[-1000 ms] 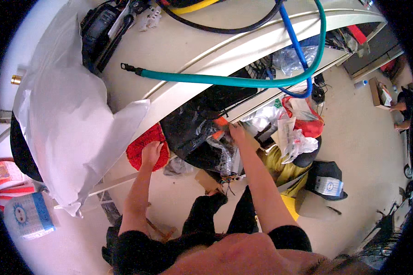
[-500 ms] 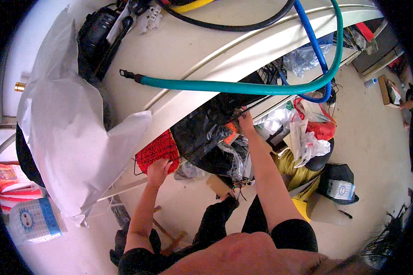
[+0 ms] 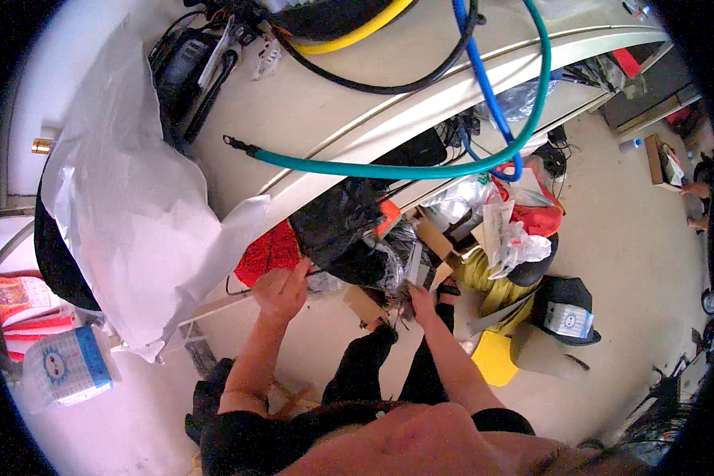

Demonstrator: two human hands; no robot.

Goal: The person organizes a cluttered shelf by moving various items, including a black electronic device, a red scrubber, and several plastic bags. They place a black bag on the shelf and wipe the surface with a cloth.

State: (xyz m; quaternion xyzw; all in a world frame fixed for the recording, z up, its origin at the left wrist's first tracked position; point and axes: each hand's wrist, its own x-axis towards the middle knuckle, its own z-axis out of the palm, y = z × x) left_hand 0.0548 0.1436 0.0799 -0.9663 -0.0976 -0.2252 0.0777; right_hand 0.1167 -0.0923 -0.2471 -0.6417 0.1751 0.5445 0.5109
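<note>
My left hand is at the lower edge of a bright red textured cloth item, its fingers curled; whatever they hold is hidden. My right hand is closed on the near end of a narrow grey box, between my legs and the pile under the table. Beside that box lies crumpled clear plastic wrap. A large black plastic bag lies between the red item and the wrap, with an orange piece at its far right side.
A white table carries a white plastic sheet, and a teal hose hangs across its edge. To the right are white bags, yellow cloth and a black cap. A cardboard flap stands near my foot.
My right hand has come back toward me, from the table's underside to the grey box. My left hand has shifted slightly nearer and right, at the red item's lower edge. The view has shifted a little.
</note>
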